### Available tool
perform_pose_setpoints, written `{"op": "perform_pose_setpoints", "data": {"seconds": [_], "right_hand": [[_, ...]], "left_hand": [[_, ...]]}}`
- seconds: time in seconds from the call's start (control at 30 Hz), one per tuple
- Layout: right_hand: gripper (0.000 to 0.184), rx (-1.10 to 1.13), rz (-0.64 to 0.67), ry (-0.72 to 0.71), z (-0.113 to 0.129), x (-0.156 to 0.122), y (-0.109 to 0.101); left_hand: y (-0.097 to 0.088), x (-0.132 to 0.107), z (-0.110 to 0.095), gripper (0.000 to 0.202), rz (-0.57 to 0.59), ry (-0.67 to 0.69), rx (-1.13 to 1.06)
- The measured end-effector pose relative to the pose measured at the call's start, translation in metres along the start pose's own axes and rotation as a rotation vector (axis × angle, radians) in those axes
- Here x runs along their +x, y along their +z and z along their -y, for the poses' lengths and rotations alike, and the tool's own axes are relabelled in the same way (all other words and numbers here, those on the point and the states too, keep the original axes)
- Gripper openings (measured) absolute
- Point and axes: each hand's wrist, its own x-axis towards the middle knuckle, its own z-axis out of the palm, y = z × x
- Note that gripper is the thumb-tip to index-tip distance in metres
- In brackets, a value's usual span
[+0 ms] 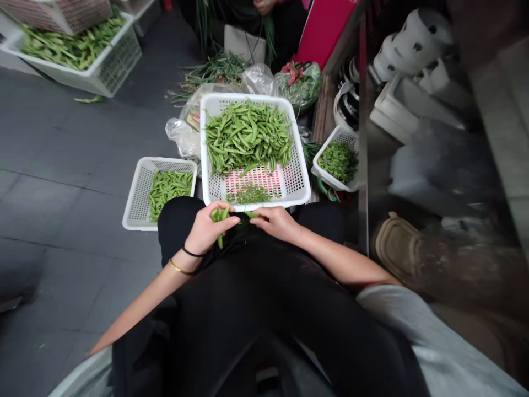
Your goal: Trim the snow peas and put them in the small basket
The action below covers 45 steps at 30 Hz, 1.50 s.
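My left hand [210, 225] is closed around several green pea pods [220, 216] just above my lap. Close beside it, my right hand [276, 221] pinches a single pea pod [250, 214] between thumb and fingers. Both hands are at the near rim of a large white perforated basket [303, 190]. A heap of pea pods [248, 135] fills its far part, and small green trimmings [250, 194] lie along its near side. To the left, a smaller white basket [141, 193] on the floor holds more pea pods [169, 190].
A small white basket with leafy greens [338, 161] stands at the right. Behind the large basket lie plastic bags [259, 80] and green stalks [223, 69], near a co-worker's hand [264, 5]. Stacked crates [118, 60] of pods are at the far left; a metal-edged shelf [363, 138] borders the right.
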Motion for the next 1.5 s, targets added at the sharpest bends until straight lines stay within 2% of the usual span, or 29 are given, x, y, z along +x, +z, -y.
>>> {"op": "perform_pose_setpoints", "data": {"seconds": [0.1,0.17,0.2,0.3,0.33,0.4,0.5,0.63,0.77,0.83,0.9,1.0,1.1,1.2,1.27,1.4,1.5], "right_hand": [[0.019,0.011,-0.133,-0.027,0.021,0.007,-0.011],[0.019,0.061,-0.106,-0.014,0.028,0.015,-0.018],[0.019,0.104,-0.049,0.005,0.026,0.021,-0.022],[0.032,0.099,0.182,0.135,-0.003,0.048,-0.038],[0.037,-0.025,0.201,0.228,-0.018,0.061,-0.043],[0.037,-0.439,0.193,0.438,-0.050,0.088,-0.049],[0.031,-0.550,0.241,0.538,-0.083,0.126,-0.044],[0.028,-0.532,0.279,0.594,-0.095,0.148,-0.036],[0.028,-0.492,0.260,0.612,-0.085,0.131,-0.046],[0.027,-0.453,0.253,0.581,-0.068,0.108,-0.052],[0.027,-0.376,0.238,0.484,-0.044,0.079,-0.053],[0.017,-0.183,0.104,0.176,-0.003,0.037,-0.045],[0.018,-0.050,0.144,-0.035,0.020,0.014,-0.045],[0.018,0.145,0.073,-0.077,0.024,0.010,-0.060],[0.018,0.169,-0.005,-0.115,0.023,0.012,-0.071],[0.022,-0.055,-0.015,-0.307,0.030,0.014,-0.072],[0.023,-0.291,-0.112,-0.264,0.039,0.012,-0.060]], "left_hand": [[0.018,0.009,-0.005,0.027,-0.034,0.140,0.073],[0.024,0.018,-0.008,0.025,-0.076,0.154,-0.005],[0.024,0.022,-0.009,0.025,-0.091,0.135,-0.076],[0.015,0.034,-0.009,0.027,-0.055,0.001,-0.381],[0.010,0.037,-0.009,0.027,-0.025,-0.052,-0.487],[0.000,0.043,-0.008,0.027,0.032,-0.141,-0.641],[-0.011,0.048,-0.007,0.023,0.113,-0.235,-0.732],[-0.017,0.046,-0.004,0.022,0.198,-0.292,-0.713],[-0.013,0.045,-0.002,0.022,0.197,-0.315,-0.585],[-0.006,0.046,-0.003,0.026,0.116,-0.300,-0.456],[0.003,0.045,-0.004,0.028,0.016,-0.237,-0.303],[0.017,0.040,-0.008,0.029,-0.043,-0.114,-0.142],[0.023,0.030,-0.014,0.029,0.047,-0.062,-0.098],[0.020,0.019,-0.022,0.030,0.228,-0.132,-0.113],[0.017,0.012,-0.028,0.029,0.325,-0.179,-0.128],[0.020,0.004,-0.034,0.025,0.394,-0.211,-0.219],[0.026,0.004,-0.032,0.025,0.392,-0.251,-0.350]]}}
